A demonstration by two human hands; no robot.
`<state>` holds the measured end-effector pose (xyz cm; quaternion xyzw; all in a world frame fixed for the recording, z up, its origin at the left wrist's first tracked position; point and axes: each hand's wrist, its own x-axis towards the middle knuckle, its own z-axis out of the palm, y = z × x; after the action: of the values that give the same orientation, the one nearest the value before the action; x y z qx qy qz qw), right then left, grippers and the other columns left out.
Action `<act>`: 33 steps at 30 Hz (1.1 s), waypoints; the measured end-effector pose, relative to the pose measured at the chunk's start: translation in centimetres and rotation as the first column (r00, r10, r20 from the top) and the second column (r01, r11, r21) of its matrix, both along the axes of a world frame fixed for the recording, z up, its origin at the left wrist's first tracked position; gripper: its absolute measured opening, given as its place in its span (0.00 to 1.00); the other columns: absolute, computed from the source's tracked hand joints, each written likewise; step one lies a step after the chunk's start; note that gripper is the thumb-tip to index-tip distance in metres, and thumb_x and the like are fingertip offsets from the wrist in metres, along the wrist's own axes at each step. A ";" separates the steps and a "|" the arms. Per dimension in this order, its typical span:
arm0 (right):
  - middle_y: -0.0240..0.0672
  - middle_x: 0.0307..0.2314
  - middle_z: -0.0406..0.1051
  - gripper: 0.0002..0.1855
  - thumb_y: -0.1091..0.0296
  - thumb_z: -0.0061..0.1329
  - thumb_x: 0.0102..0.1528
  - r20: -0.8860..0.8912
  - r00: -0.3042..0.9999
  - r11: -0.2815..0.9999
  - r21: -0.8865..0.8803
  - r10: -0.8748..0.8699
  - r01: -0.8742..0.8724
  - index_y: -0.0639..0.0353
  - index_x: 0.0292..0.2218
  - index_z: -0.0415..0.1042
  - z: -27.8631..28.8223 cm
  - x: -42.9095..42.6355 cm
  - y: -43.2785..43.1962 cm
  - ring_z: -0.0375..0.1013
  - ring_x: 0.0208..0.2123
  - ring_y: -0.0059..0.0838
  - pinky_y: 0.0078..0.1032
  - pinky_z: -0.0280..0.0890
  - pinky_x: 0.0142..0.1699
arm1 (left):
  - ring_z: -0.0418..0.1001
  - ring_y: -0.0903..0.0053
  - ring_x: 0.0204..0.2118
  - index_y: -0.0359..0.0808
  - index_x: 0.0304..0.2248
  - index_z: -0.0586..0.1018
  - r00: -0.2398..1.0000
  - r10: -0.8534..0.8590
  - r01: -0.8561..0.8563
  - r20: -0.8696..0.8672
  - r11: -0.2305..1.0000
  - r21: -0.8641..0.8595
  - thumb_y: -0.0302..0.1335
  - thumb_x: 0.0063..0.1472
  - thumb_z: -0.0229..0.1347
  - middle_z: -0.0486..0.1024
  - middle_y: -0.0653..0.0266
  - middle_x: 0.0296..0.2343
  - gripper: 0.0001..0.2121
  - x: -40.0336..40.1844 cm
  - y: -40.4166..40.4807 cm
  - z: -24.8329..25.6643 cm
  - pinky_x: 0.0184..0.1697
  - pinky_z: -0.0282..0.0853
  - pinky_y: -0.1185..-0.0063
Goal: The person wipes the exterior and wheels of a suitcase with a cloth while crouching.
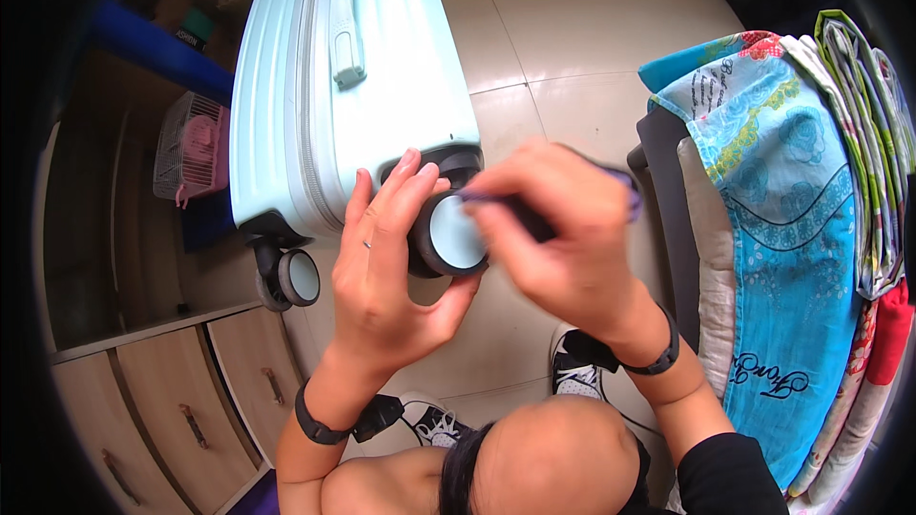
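Note:
A mint-green hard-shell suitcase (408,50) lies on its side before me, its wheeled end towards me. My left hand (390,265) grips one suitcase wheel (456,232), with fingers at its left and top and the thumb below. The wheel has a black rim and a pale blue disc. My right hand (565,229), blurred, pinches a dark purple item (526,211) whose tip meets the upper part of the disc. Blur and the fingers hide what kind of item it is. A second wheel (299,277) hangs free at the suitcase's left corner.
Wooden drawers (193,400) stand at lower left below a shelf holding a pink-and-white wire cage (193,150). On the right, folded printed fabrics (794,229) drape over a grey chair (665,193). My knee (558,450) and sneakers (576,372) are below, over the tiled floor (565,107).

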<state>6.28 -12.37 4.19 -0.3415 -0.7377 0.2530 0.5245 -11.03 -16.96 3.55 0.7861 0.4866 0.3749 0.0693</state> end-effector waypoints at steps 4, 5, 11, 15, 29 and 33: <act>0.38 0.23 0.70 0.04 0.78 0.54 0.47 0.006 1.000 0.981 -0.195 -0.024 0.025 0.62 0.27 0.72 -2.9 -0.3 -1.2 0.69 0.22 0.38 0.28 0.64 0.28 | 0.69 0.59 0.56 0.31 0.52 0.68 0.999 -0.001 0.001 -0.037 1.000 0.001 0.21 0.40 0.66 0.77 0.57 0.44 0.36 -0.6 -0.3 -0.4 0.61 0.54 0.52; 0.39 0.24 0.71 0.03 0.77 0.54 0.48 0.046 0.998 0.968 -0.246 -0.043 0.053 0.62 0.27 0.71 -4.0 0.4 -1.6 0.70 0.24 0.42 0.29 0.65 0.28 | 0.70 0.56 0.56 0.30 0.52 0.68 0.997 -0.007 0.009 -0.076 1.000 0.025 0.20 0.40 0.65 0.76 0.53 0.45 0.36 -0.6 -0.4 -0.1 0.64 0.49 0.55; 0.36 0.23 0.71 0.01 0.78 0.52 0.52 -0.241 0.942 0.907 -0.404 -0.233 0.121 0.63 0.29 0.73 -3.5 2.6 -2.0 0.70 0.23 0.25 0.22 0.64 0.29 | 0.71 0.56 0.54 0.33 0.48 0.71 0.995 -0.036 0.034 -0.098 0.999 -0.019 0.19 0.40 0.65 0.77 0.57 0.44 0.32 0.2 0.1 0.3 0.63 0.51 0.53; 0.36 0.24 0.69 0.07 0.79 0.54 0.46 0.039 0.995 0.995 -0.034 -0.087 0.089 0.59 0.30 0.74 -1.9 0.0 -1.8 0.68 0.24 0.36 0.27 0.64 0.28 | 0.72 0.58 0.54 0.33 0.48 0.73 0.994 -0.019 0.018 -0.107 1.000 -0.006 0.20 0.39 0.66 0.77 0.58 0.44 0.32 0.0 -0.1 0.2 0.62 0.52 0.52; 0.31 0.31 0.69 0.03 0.76 0.50 0.58 -0.220 0.952 0.885 -0.457 -0.211 0.090 0.65 0.34 0.72 -6.7 4.8 -3.4 0.69 0.30 0.18 0.16 0.64 0.36 | 0.65 0.59 0.59 0.36 0.59 0.58 0.952 -0.268 0.212 -0.149 0.926 -0.312 0.15 0.42 0.61 0.70 0.56 0.53 0.42 -2.0 0.5 4.0 0.64 0.45 0.54; 0.30 0.32 0.68 0.04 0.75 0.50 0.58 -0.157 0.958 0.868 -0.475 -0.242 0.142 0.65 0.35 0.71 -6.0 5.8 -4.2 0.68 0.33 0.16 0.15 0.63 0.39 | 0.68 0.59 0.56 0.39 0.60 0.55 0.941 -0.335 0.322 -0.050 0.930 -0.175 0.09 0.43 0.56 0.72 0.60 0.52 0.43 -2.0 2.3 2.7 0.62 0.52 0.58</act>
<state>12.06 -16.58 -1.78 -0.4989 -0.5592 0.4013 0.5267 -13.03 -14.69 6.23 0.8621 0.3797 0.2854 0.1765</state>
